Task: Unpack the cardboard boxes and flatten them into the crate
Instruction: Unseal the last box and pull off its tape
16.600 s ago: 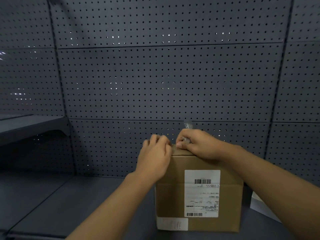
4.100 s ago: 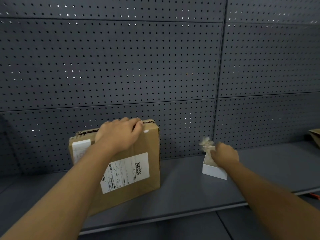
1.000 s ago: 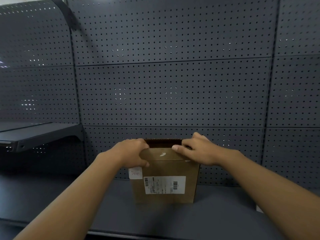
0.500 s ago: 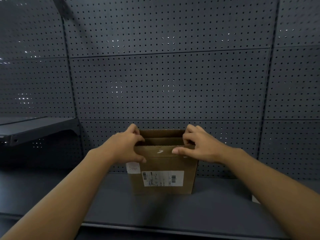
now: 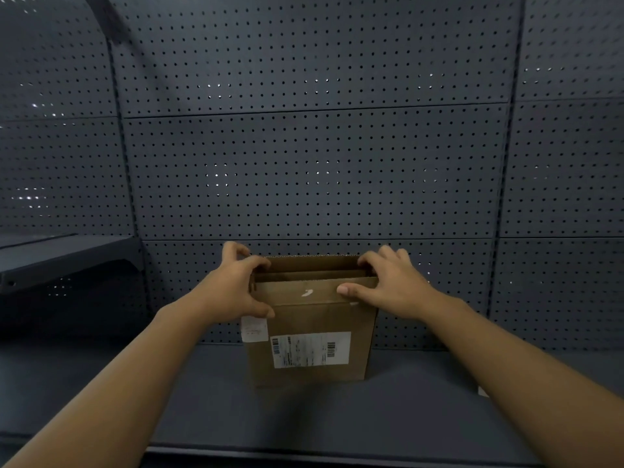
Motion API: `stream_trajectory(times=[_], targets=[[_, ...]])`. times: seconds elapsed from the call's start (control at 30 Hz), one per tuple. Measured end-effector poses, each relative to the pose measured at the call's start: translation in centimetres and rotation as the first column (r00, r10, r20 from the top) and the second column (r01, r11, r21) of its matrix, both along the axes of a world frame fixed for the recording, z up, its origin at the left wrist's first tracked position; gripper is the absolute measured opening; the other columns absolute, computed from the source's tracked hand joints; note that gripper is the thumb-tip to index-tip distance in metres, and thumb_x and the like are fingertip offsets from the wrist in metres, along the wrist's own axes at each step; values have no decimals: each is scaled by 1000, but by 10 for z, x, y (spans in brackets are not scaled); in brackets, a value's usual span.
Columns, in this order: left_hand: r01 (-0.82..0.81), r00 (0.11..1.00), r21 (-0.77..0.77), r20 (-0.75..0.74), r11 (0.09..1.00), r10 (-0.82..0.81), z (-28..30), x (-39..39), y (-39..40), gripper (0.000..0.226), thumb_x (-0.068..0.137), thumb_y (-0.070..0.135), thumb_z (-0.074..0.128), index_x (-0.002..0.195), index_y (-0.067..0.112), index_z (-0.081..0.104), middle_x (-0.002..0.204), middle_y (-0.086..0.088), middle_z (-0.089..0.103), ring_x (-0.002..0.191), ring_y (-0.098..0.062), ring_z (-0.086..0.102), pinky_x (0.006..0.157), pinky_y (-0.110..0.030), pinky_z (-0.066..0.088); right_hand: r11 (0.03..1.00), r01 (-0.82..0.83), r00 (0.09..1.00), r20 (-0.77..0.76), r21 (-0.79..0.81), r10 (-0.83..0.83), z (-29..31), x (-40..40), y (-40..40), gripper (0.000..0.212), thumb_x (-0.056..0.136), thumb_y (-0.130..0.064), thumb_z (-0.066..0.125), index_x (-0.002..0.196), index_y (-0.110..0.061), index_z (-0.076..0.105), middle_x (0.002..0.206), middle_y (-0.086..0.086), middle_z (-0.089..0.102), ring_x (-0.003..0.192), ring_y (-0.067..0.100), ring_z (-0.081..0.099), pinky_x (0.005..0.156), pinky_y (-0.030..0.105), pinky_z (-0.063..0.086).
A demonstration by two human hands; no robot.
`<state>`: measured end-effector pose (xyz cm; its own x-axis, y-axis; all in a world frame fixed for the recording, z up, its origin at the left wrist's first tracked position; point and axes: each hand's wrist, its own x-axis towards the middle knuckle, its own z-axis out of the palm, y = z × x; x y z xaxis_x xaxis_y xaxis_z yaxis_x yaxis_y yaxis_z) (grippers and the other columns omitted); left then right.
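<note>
A brown cardboard box [image 5: 310, 319] with a white shipping label stands upright on the dark shelf [image 5: 304, 413], against the pegboard. Its top flaps stand apart, showing a dark gap inside. My left hand [image 5: 233, 288] grips the box's top left corner, thumb on the front, fingers curled over the edge. At the top right corner, my right hand [image 5: 388, 285] has its thumb pressed on the front flap while the fingers hook over the rear flap. The box's contents are hidden.
A grey pegboard wall [image 5: 314, 170] rises behind the shelf. A second shelf [image 5: 64, 258] juts out at the left, higher up. A small white corner of something [image 5: 483, 391] shows beside my right forearm.
Over the last second the top flaps have been pulled apart, and both hands have slid outward to the box's top corners. The box stays in place on the shelf.
</note>
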<state>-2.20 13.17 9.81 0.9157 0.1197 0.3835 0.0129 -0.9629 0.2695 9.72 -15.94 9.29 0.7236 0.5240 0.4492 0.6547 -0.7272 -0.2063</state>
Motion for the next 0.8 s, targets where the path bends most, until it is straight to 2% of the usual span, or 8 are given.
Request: stream_trajectory(times=[0.07, 0.17, 0.23, 0.3, 0.4, 0.5, 0.67, 0.8], targets=[[18, 1000, -81, 7, 997, -18, -4, 0, 4, 101, 64, 51, 95, 149, 35, 43, 150, 3, 19, 130, -22, 41, 109, -38, 47, 999, 35, 989, 144, -20, -31, 1, -4, 4, 78, 82, -85, 49, 138, -31, 50, 126, -6, 46, 126, 20, 33, 106, 44, 37], [98, 995, -163, 21, 982, -96, -8, 0, 8, 95, 67, 49, 94, 147, 43, 44, 137, 10, 50, 120, -11, 55, 96, -28, 51, 992, -116, 964, 246, 47, 102, 2, -9, 8, 60, 86, -65, 66, 135, -33, 52, 129, -9, 42, 126, 16, 30, 111, 45, 33], [129, 992, -200, 35, 971, -124, -11, 0, 8, 91, 70, 45, 94, 146, 45, 45, 130, 13, 55, 112, -7, 58, 90, -26, 54, 983, -181, 965, 198, 36, 170, 1, -10, 11, 70, 84, -61, 72, 143, -36, 45, 147, -7, 31, 139, 18, 21, 118, 48, 27], [134, 991, -202, 32, 970, -130, -12, 0, 6, 88, 71, 45, 93, 145, 47, 45, 131, 13, 51, 115, -8, 55, 95, -30, 54, 987, -162, 982, 98, -9, 162, 1, -10, 16, 90, 80, -65, 74, 154, -38, 31, 162, -5, 17, 148, 21, 11, 122, 51, 19], [145, 989, -182, 28, 973, -143, -12, -2, 0, 85, 73, 44, 91, 145, 48, 46, 130, 15, 47, 119, -11, 50, 99, -33, 50, 986, -76, 992, 86, -147, 89, 0, -6, 19, 109, 79, -62, 77, 162, -35, 13, 165, -1, 20, 150, 28, 13, 123, 51, 18], [169, 985, -171, 65, 971, -160, -13, -5, -6, 84, 73, 44, 91, 143, 51, 47, 127, 16, 49, 117, -8, 52, 98, -33, 52, 981, 21, 984, 179, -195, 15, -1, -1, 16, 110, 77, -64, 78, 161, -34, 15, 158, -2, 32, 144, 29, 25, 118, 48, 22], [239, 967, -191, 133, 952, -216, -13, -11, -21, 81, 73, 51, 90, 142, 55, 47, 123, 18, 50, 116, -3, 54, 99, -39, 55, 978, 38, 982, 189, -206, 1, 4, 4, 1, 111, 73, -66, 80, 160, -34, 19, 152, -3, 37, 139, 27, 34, 113, 47, 30], [313, 929, -108, 243, 943, -281, -12, -18, -41, 82, 80, 56, 82, 148, 60, 36, 126, 21, 43, 119, -3, 50, 100, -43, 52, 987, -7, 989, 144, -158, 31, -3, 1, -12, 115, 76, -56, 83, 162, -35, 9, 163, 1, 16, 150, 29, 17, 118, 54, 31]])
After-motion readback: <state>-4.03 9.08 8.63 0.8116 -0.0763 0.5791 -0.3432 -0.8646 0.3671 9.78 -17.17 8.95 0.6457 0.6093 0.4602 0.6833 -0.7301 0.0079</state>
